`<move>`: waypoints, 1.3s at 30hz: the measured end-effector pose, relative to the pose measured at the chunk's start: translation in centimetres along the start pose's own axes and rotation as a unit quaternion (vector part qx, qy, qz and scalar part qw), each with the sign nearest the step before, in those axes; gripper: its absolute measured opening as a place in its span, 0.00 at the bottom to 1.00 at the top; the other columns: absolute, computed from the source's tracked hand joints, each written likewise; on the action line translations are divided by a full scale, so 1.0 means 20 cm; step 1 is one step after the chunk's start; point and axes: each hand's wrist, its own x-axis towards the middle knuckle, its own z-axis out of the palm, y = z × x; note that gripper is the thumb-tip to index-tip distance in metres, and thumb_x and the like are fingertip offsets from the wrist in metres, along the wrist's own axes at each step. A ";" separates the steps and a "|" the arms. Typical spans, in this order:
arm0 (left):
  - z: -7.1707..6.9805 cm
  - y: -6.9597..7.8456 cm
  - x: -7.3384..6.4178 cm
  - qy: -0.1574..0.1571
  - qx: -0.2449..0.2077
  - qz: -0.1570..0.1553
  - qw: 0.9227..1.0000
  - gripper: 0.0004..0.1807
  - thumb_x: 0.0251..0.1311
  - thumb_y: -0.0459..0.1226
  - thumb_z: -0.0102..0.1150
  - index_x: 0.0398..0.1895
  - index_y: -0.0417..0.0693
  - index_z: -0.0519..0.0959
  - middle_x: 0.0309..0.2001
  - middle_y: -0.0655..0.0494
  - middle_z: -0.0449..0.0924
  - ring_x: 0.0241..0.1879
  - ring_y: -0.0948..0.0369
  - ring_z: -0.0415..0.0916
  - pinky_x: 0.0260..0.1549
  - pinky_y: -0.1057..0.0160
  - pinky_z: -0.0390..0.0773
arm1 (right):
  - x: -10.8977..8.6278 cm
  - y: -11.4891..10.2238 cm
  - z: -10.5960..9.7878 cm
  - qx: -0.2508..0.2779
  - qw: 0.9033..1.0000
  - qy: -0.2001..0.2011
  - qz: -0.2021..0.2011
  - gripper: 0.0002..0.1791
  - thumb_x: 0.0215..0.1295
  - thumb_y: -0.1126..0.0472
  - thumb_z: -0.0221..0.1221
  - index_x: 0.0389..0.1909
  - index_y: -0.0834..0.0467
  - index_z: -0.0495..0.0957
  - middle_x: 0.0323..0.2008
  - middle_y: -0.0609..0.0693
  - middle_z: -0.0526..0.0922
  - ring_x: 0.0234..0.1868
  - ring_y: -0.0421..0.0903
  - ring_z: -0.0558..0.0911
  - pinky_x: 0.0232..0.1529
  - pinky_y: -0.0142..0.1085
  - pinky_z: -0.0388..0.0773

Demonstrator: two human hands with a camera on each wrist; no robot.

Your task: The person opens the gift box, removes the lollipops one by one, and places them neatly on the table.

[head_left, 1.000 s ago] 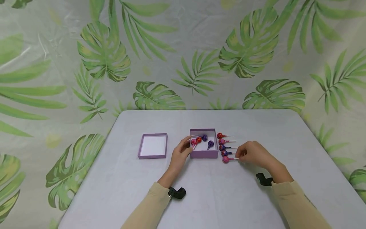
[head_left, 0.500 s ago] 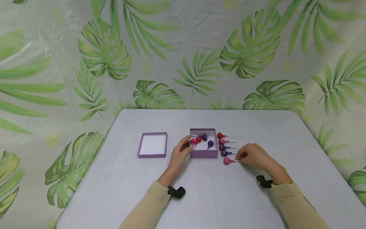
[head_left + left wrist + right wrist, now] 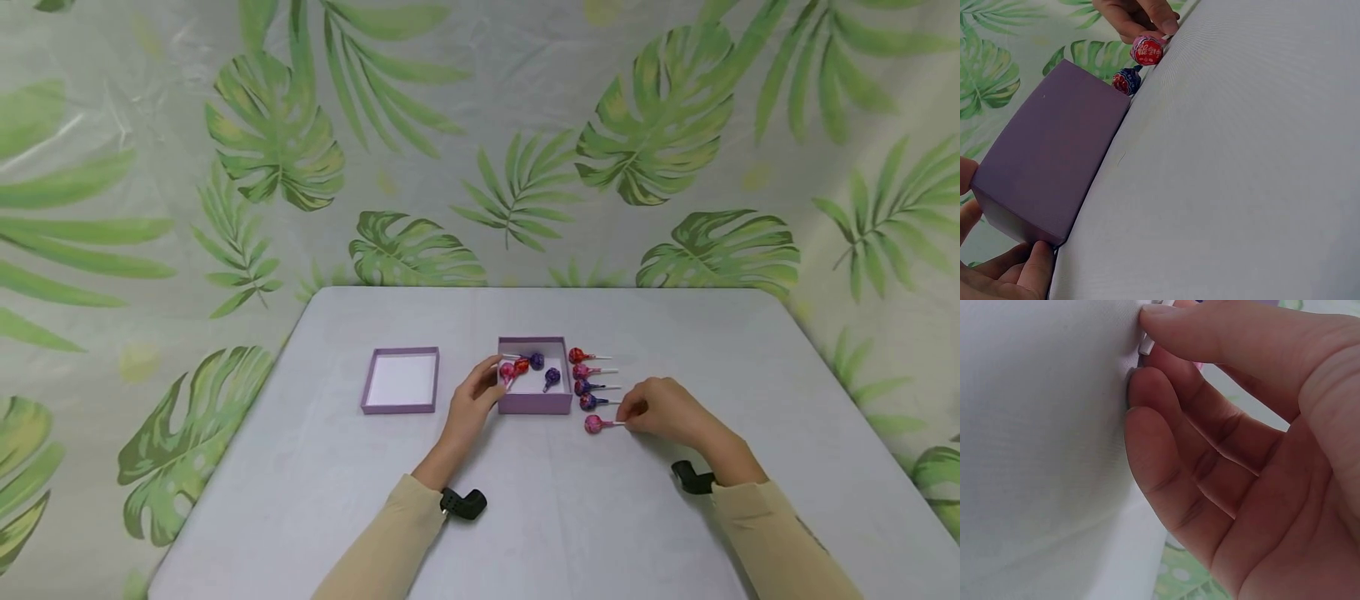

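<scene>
My right hand (image 3: 663,410) pinches the white stick of a pink lollipop (image 3: 593,424) between thumb and fingers, low at the tabletop. In the right wrist view the stick's end (image 3: 1147,345) shows between the thumb and forefinger. My left hand (image 3: 471,402) holds the left side of a purple open-topped box (image 3: 535,404), fingers at its corner in the left wrist view. Inside the box lie several lollipops: a pink one (image 3: 507,370), an orange-red one (image 3: 521,366) and purple ones (image 3: 552,377). The pink lollipop's wrapped head (image 3: 1147,51) also appears beyond the box in the left wrist view.
Right of the box, several lollipops lie in a column, sticks pointing right, from a red one (image 3: 577,355) at the back to a dark blue one (image 3: 588,402) at the front. A purple-rimmed lid (image 3: 399,409) lies left of the box on the white table (image 3: 300,500).
The pink lollipop and my right hand have shifted slightly toward me, widening the gap to the dark blue one. My left hand and the box stay in place.
</scene>
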 end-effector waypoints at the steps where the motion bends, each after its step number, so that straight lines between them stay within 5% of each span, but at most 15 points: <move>1: 0.00 -0.02 0.01 0.001 -0.005 0.001 1.000 0.29 0.70 0.31 0.55 0.74 0.44 0.67 0.70 0.35 0.66 0.70 0.44 0.65 0.66 0.52 0.68 | 0.00 0.00 0.00 -0.001 1.000 0.001 0.003 0.06 0.58 0.67 0.70 0.28 0.51 0.87 0.28 0.42 0.83 0.31 0.43 0.75 0.34 0.39 0.75; 7: 0.01 -0.10 0.03 0.009 0.007 0.003 1.000 0.28 0.70 0.34 0.56 0.73 0.51 0.69 0.69 0.42 0.69 0.69 0.49 0.67 0.65 0.54 0.70 | -0.02 0.02 0.00 -0.001 1.000 0.004 0.010 0.06 0.58 0.66 0.70 0.28 0.51 0.87 0.29 0.41 0.83 0.33 0.43 0.75 0.35 0.39 0.74; 24: 0.02 -0.08 0.02 0.013 0.025 -0.006 1.000 0.27 0.71 0.36 0.56 0.72 0.60 0.71 0.69 0.49 0.70 0.68 0.56 0.68 0.64 0.57 0.71 | -0.04 -0.03 -0.11 0.004 1.000 0.007 0.010 0.06 0.57 0.67 0.70 0.33 0.52 0.87 0.29 0.43 0.82 0.30 0.43 0.76 0.31 0.37 0.76; 39: 0.01 -0.06 0.01 0.004 0.012 -0.004 1.000 0.28 0.72 0.35 0.55 0.74 0.53 0.67 0.71 0.44 0.68 0.70 0.50 0.66 0.66 0.52 0.69 | 0.06 -0.16 -0.19 0.004 0.999 0.046 -0.009 0.11 0.59 0.63 0.70 0.43 0.55 0.88 0.36 0.44 0.85 0.32 0.43 0.77 0.31 0.38 0.76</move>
